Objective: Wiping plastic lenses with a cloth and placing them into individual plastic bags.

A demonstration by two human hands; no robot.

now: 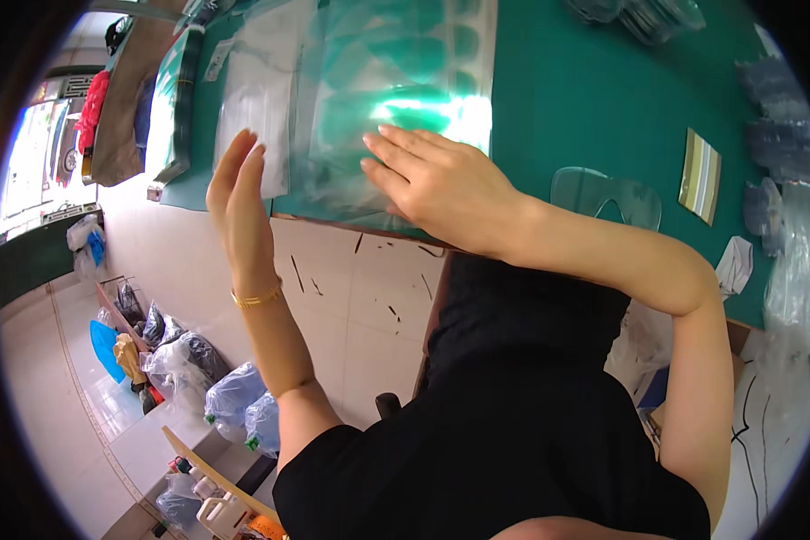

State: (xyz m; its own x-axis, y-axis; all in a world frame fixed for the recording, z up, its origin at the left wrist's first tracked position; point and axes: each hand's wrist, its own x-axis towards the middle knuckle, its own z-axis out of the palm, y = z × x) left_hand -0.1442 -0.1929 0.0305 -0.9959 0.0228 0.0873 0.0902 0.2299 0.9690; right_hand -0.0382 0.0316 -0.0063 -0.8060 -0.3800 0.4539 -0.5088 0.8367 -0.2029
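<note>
A large clear plastic sheet or bag (pixel 333 135) lies on the green tabletop (pixel 558 99) and shines under the light. Rounded shapes show through it. My right hand (pixel 436 180) reaches across from the right, fingers stretched flat over the clear plastic near the table's front edge. Whether its fingertips press on the plastic I cannot tell. My left hand (pixel 243 202) is raised at the front edge, beside a stack of whitish plastic bags (pixel 256 108), fingers straight and nothing held. To the right of my right forearm lies a clear curved lens piece (pixel 630 200) with a nose notch.
A striped card (pixel 699 175) and a crumpled white piece (pixel 735 264) lie at the right. Clear plastic pieces (pixel 778 148) line the far right; more (pixel 652 18) sit at the back. A bundled stack (pixel 169 117) stands left. Bagged water bottles (pixel 234 396) are on the floor.
</note>
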